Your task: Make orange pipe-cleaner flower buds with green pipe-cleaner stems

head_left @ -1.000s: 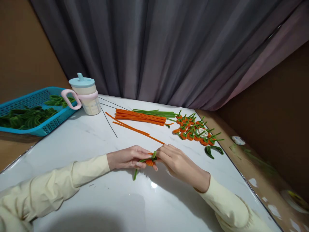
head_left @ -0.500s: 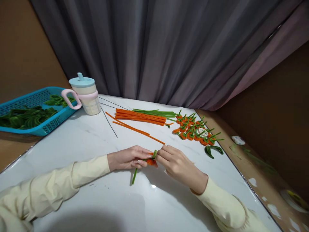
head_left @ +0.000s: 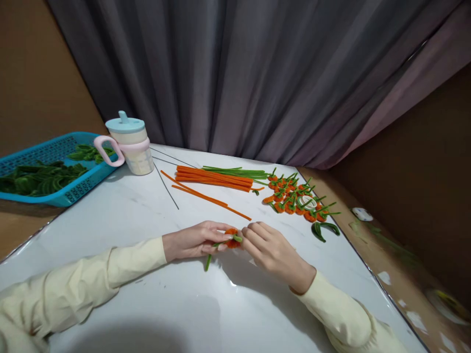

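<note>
Above the white tabletop (head_left: 176,299), my left hand (head_left: 196,239) pinches a small orange pipe-cleaner ball (head_left: 231,232) between thumb and fingers. A green pipe cleaner (head_left: 208,262) crosses it; one end hangs below my left fingers and a short loop sits on the ball's front. From the right, my right hand (head_left: 272,252) is closed, its fingertips pressed together at the tip of that green loop. The exact hold of the right fingertips is partly hidden.
Bundled orange pipe cleaners (head_left: 213,178) and green ones (head_left: 239,171) lie farther back. Several finished orange pieces with green stems (head_left: 290,208) cluster at right, beside dark green leaves (head_left: 318,232). A lidded cup (head_left: 136,152) and a blue basket (head_left: 69,196) of green pieces stand left.
The orange ball has turned and rises higher between my fingers; its green loop, upright before, now points toward my right hand. The hanging green end has shifted slightly up and right.
</note>
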Demonstrator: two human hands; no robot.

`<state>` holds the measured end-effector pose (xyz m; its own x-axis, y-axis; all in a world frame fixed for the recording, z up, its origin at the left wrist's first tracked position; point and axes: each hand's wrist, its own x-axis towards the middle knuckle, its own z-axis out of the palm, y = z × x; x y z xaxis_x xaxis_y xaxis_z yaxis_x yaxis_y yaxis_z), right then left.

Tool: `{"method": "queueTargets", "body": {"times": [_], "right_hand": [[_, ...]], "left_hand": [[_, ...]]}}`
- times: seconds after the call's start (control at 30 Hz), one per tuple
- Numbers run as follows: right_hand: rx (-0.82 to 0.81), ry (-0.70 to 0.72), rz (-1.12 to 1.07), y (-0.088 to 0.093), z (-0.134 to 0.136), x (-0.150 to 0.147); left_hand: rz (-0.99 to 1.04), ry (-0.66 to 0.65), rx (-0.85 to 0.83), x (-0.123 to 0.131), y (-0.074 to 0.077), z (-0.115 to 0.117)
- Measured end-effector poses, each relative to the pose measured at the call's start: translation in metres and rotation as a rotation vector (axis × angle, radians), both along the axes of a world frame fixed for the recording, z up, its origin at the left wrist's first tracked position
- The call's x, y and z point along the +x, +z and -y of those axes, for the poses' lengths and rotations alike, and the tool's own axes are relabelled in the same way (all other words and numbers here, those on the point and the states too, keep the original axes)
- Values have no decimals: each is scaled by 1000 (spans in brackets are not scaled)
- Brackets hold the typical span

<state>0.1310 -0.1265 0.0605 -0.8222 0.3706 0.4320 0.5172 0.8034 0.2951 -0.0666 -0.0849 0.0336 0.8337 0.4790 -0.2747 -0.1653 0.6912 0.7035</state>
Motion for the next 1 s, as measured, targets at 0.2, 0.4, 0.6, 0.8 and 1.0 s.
{"method": "queueTargets", "body": {"times": [0.2,0.4,0.6,0.8,1.0], "right_hand": [[-34,-42,50,3,-1,3],[63,51,98,-4,-7,7],[131,94,89,3,-4,3],[-8,-4,27,5,2,1],[-490,-260,-8,13,11,-6]], "left_hand": [[-58,-13,68,0,11,2],[-80,-30,46,1,9,6],[-80,39,38,4,7,12],[-84,155,136,6,14,22],[-174,170,336,6,18,29]]}}
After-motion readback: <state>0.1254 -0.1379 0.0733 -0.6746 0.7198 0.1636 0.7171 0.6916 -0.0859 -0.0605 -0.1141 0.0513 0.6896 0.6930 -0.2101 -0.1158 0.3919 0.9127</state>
